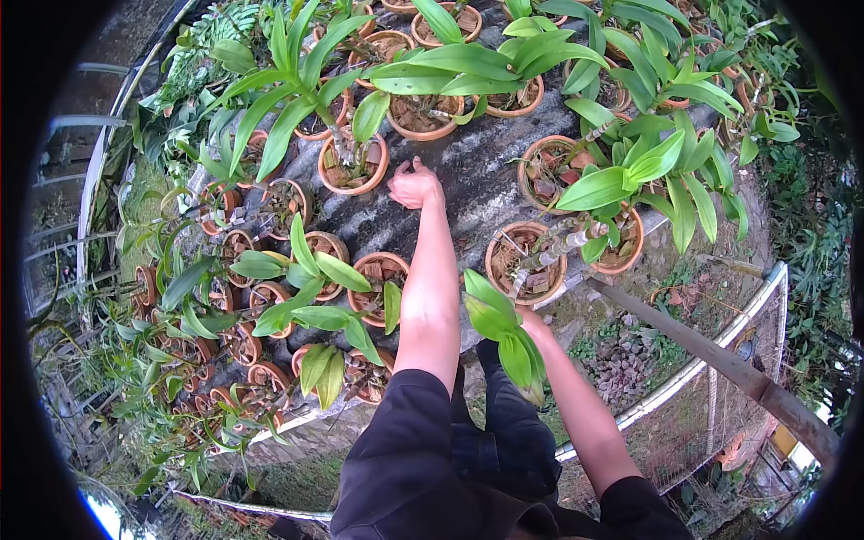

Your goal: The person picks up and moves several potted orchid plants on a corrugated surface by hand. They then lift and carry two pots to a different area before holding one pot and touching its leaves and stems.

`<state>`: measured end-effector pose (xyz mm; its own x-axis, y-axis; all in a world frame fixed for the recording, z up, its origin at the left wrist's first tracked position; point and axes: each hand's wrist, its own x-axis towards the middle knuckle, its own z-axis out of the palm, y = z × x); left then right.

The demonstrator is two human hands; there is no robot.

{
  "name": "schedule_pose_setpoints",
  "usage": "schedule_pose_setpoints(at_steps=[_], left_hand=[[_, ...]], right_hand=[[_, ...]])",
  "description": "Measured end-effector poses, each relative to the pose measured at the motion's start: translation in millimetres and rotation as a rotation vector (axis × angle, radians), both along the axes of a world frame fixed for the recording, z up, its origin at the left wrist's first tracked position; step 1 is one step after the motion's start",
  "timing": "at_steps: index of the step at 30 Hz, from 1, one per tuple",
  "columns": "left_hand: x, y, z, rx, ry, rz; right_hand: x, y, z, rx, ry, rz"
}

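My left hand [415, 186] is over the dark, stained tabletop [459, 193], just right of a round clay pot [354, 167] with a leafy plant. Its fingers are loosely bent and a little apart, with nothing visible in them. My right hand [533, 322] is at the near edge of the table, by the lower rim of another clay pot [526, 264] filled with chunky bark and a thick stem. Broad green leaves [508, 337] hang in front of this hand and hide its fingers, so its grip cannot be made out.
Several potted plants crowd the left side, among them a clay pot [379, 286] beside my left forearm. More pots line the far side. A large-leaved plant [621, 184] leans at the right. A brown pole [711, 360] slants away from the table's near right edge.
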<state>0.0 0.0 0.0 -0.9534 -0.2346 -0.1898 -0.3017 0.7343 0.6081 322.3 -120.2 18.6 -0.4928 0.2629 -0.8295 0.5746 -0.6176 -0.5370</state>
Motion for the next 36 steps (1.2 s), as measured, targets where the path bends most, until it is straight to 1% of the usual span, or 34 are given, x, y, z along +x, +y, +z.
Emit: schedule_pose_setpoints(at_steps=[2,3,5,6,8,9,11,12,13,14,15,16,17,19,20,22,24,25,26,27,29,31,32,33,34,35,36], left_hand=[[3.5,-9.8,11.0,-0.065,0.032,0.046],[2.4,31.3,9.8,-0.023,0.031,0.053],[0.0,25.9,4.1,-0.066,0.016,0.066],[-0.9,16.6,-1.6,-0.012,0.005,0.056],[-4.0,8.5,-7.5,0.119,-0.011,0.034],[-0.8,0.9,-3.9,0.201,0.036,-0.017],[19.8,-30.7,7.4,0.369,0.129,-0.118],[35.6,-50.3,8.6,0.437,0.124,-0.200],[57.9,-73.0,11.3,0.501,0.117,-0.280],[84.6,-94.4,31.3,0.511,0.005,-0.347],[109.4,-120.5,21.1,0.438,-0.016,-0.457],[137.4,-139.9,40.3,0.453,-0.051,-0.502],[159.0,-171.4,20.8,0.389,-0.141,-0.623],[194.9,-204.2,70.7,0.337,-0.163,-0.855],[201.5,-215.4,77.4,0.296,-0.141,-0.881],[208.6,-234.3,86.6,0.214,-0.101,-0.935],[205.7,-249.0,85.6,0.155,-0.295,-0.835],[204.7,-257.1,82.5,0.128,-0.392,-0.782],[204.2,-262.7,77.8,0.164,-0.261,-0.793],[202.3,-270.9,69.5,0.218,-0.306,-0.720],[198.7,-287.0,50.8,0.317,-0.414,-0.579],[196.7,-295.2,30.6,0.661,-0.415,-0.355],[188.3,-293.8,37.6,0.814,-0.488,-0.195],[175.7,-291.4,51.4,0.960,-0.555,-0.034],[166.0,-287.2,65.6,1.030,-0.548,0.063],[156.5,-279.0,73.4,1.108,-0.538,0.157],[148.1,-278.7,57.6,1.166,-0.488,0.124]], right_hand=[[-0.8,-21.2,6.3,0.219,0.023,-0.052],[0.3,14.1,-16.3,0.360,0.001,-0.002],[5.1,-2.4,-47.2,0.514,-0.060,0.102],[1.8,3.8,-19.6,0.376,-0.015,0.132],[4.2,5.3,-22.0,0.291,-0.009,0.152],[5.3,5.9,-25.4,0.250,-0.004,0.162],[5.7,4.3,-34.0,0.367,-0.003,0.203],[4.5,4.8,-36.8,0.426,0.000,0.226],[3.6,6.5,-37.2,0.352,0.003,0.186],[4.3,7.5,-37.3,0.276,0.004,0.152],[4.8,7.8,-39.3,0.201,0.009,0.137],[5.7,7.9,-42.2,0.128,0.010,0.123],[10.1,8.5,-48.5,0.058,0.009,0.128],[17.0,10.5,-58.9,-0.074,0.003,0.136],[15.5,16.2,-40.1,-0.083,0.015,0.103],[19.6,26.2,-19.0,-0.234,0.084,0.028],[12.7,21.2,10.8,-0.194,0.072,-0.113],[5.0,19.7,34.3,-0.172,0.070,-0.182],[12.6,17.3,9.2,-0.155,0.067,-0.189],[16.5,11.0,-0.9,-0.142,0.061,-0.201],[15.3,7.9,-9.8,-0.015,0.041,-0.212],[10.9,2.2,-18.9,0.344,-0.058,-0.118],[6.0,0.2,-25.3,0.540,-0.130,-0.067],[0.0,2.5,-27.7,0.534,-0.284,0.078],[-10.5,12.2,-29.0,0.433,-0.490,0.318],[-14.9,15.7,-18.0,0.309,-0.510,0.392],[-16.6,13.0,-22.8,0.355,-0.518,0.360]])
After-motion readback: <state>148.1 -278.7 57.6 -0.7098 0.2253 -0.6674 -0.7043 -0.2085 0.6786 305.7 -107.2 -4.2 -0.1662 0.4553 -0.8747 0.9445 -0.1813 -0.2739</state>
